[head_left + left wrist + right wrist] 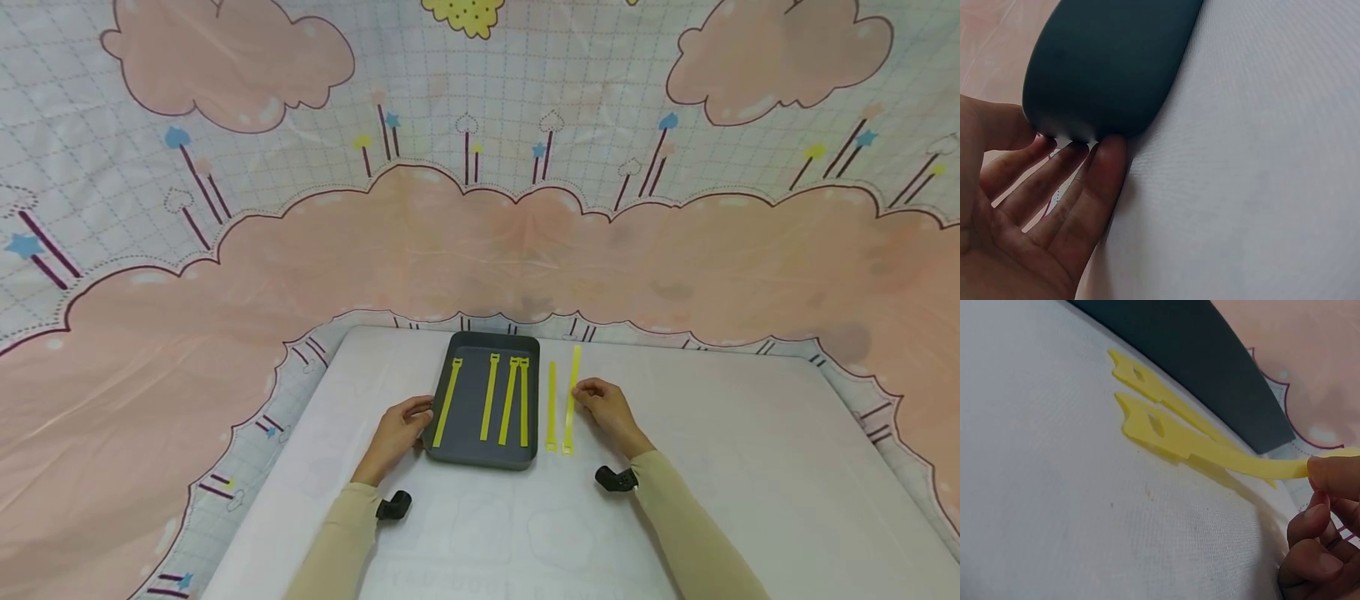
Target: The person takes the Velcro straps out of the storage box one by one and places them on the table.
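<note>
At its left side, a dark grey tray [472, 458] is touched by my left hand [397, 433]. In the left wrist view the fingertips [1110, 150] rest against the tray's outer wall [1110, 69], fairly straight. My right hand [607, 410] pinches a yellow cable strap [567, 429] between thumb and fingers. The right wrist view shows this strap's slotted head [1150, 425] near the table and its band curving up to the thumb. Beside it lies another yellow cable strap [552, 408], between it and the tray.
Several yellow cable straps [489, 400] lie spaced apart inside the tray, slotted ends toward the far side. The tray stands on a white table [750, 467]. A patterned cloth [525, 250] hangs behind the table. Black wrist cameras [617, 479] sit at both cuffs.
</note>
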### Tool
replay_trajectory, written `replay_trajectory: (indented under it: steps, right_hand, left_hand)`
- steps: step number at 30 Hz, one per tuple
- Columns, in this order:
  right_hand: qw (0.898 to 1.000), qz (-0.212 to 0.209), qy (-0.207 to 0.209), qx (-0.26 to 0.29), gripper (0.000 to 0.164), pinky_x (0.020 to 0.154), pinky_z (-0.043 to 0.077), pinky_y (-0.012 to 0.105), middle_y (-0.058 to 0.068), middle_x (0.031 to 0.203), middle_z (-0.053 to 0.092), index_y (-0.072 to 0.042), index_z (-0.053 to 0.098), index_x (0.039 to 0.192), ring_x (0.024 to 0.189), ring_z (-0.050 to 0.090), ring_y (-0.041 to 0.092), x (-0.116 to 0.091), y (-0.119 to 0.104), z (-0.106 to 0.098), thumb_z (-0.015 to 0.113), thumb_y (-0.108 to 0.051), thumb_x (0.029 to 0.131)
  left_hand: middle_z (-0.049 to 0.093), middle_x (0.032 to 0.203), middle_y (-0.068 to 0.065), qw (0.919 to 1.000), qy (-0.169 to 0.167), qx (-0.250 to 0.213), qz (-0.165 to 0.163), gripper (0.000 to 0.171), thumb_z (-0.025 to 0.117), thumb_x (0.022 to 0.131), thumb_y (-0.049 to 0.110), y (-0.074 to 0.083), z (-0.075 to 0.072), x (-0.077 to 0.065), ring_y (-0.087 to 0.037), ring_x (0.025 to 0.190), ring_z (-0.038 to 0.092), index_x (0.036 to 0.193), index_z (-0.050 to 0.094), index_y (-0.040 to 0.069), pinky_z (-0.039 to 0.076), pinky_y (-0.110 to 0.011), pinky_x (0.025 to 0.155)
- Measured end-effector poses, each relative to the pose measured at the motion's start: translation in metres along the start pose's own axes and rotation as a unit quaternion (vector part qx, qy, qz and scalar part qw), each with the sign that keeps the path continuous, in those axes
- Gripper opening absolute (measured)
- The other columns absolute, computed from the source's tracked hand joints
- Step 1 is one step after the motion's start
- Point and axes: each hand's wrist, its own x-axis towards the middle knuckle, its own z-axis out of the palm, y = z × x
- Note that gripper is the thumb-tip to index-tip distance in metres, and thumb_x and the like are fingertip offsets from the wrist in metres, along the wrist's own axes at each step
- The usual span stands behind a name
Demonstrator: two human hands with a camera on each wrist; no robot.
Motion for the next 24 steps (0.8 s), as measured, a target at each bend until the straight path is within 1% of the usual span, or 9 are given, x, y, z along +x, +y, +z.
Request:
replay_trajectory:
  steps: [8, 12, 15, 18, 24]
  right_hand:
    - [1.000, 0.006, 0.014, -0.015, 0.018, 0.054, 0.041, 0.022, 0.000, 0.082, 0.057, -0.003, 0.067, 0.104, 0.066, 0.049, 0.012, 0.0083, 0.0021, 0.0048, 0.067, -0.016, 0.093]
    - [0.999, 0.004, 0.018, -0.035, 0.016, 0.056, 0.042, 0.022, 0.001, 0.081, 0.059, -0.001, 0.068, 0.101, 0.067, 0.050, 0.012, 0.0098, 0.0027, 0.0057, 0.067, -0.015, 0.092]
    - [0.998, 0.010, 0.016, -0.060, 0.018, 0.058, 0.042, 0.023, 0.003, 0.084, 0.062, -0.002, 0.069, 0.101, 0.068, 0.051, 0.012, 0.0096, 0.0023, 0.0063, 0.066, -0.016, 0.091]
    - [0.996, 0.022, 0.018, -0.080, 0.019, 0.058, 0.042, 0.023, 0.005, 0.086, 0.064, -0.002, 0.069, 0.101, 0.070, 0.052, 0.013, 0.0089, 0.0010, 0.0070, 0.067, -0.018, 0.091]
    - [0.995, 0.034, 0.027, -0.085, 0.021, 0.057, 0.042, 0.024, 0.006, 0.084, 0.064, -0.002, 0.070, 0.102, 0.068, 0.052, 0.014, 0.0077, -0.0016, 0.0069, 0.068, -0.019, 0.090]
  left_hand:
    - [0.060, 0.133, -0.023, 0.9998, -0.006, -0.018, 0.010, 0.039, 0.060, 0.098, 0.015, 0.0027, -0.0006, -0.0025, -0.034, 0.112, 0.063, 0.135, 0.057, 0.004, 0.058, -0.036, 0.064]
    - [0.061, 0.133, -0.021, 0.9999, -0.006, -0.015, 0.004, 0.038, 0.060, 0.098, 0.014, 0.0020, -0.0007, -0.0026, -0.031, 0.112, 0.064, 0.135, 0.058, 0.006, 0.058, -0.034, 0.065]
    - [0.062, 0.132, -0.019, 0.9999, -0.003, -0.014, -0.002, 0.037, 0.060, 0.098, 0.013, 0.0002, -0.0005, -0.0016, -0.030, 0.111, 0.065, 0.134, 0.059, 0.008, 0.058, -0.032, 0.065]
    - [0.062, 0.132, -0.020, 0.9999, -0.003, -0.014, 0.001, 0.037, 0.060, 0.098, 0.012, -0.0015, -0.0005, -0.0013, -0.030, 0.110, 0.065, 0.134, 0.059, 0.007, 0.058, -0.032, 0.064]
    - [0.061, 0.132, -0.021, 0.9997, -0.004, -0.023, 0.005, 0.037, 0.060, 0.098, 0.014, 0.0001, -0.0002, -0.0016, -0.032, 0.112, 0.064, 0.134, 0.059, 0.007, 0.058, -0.034, 0.065]
